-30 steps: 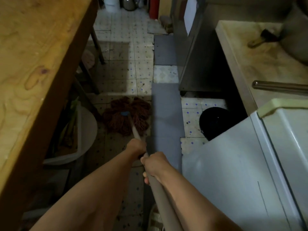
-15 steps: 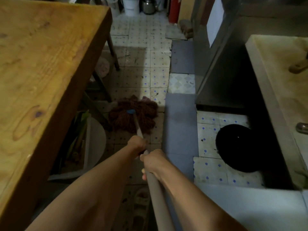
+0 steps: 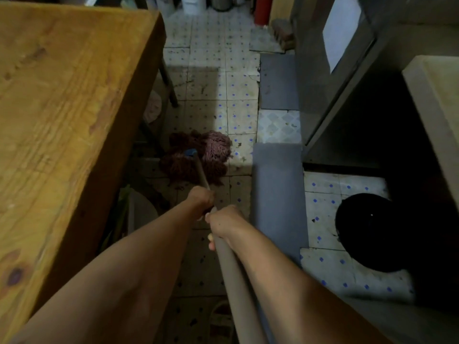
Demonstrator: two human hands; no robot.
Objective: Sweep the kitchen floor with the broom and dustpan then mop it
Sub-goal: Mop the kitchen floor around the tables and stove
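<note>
- the tiled kitchen floor [image 3: 238, 100] shows grime beside the wooden desk [image 3: 69, 108].
- the mop head [image 3: 198, 157] has slid further forward than a second ago; mopping is underway.
- left hand [image 3: 201, 198] and right hand [image 3: 224, 220] wrap their fingers around the mop handle [image 3: 236, 281].

no text, label, brand or number can be read anywhere. the white sheet [image 3: 341, 31] on the metal cabinet [image 3: 313, 78] looks blank, and the red cylinder [image 3: 262, 9] at the far end shows no legible marking.
</note>
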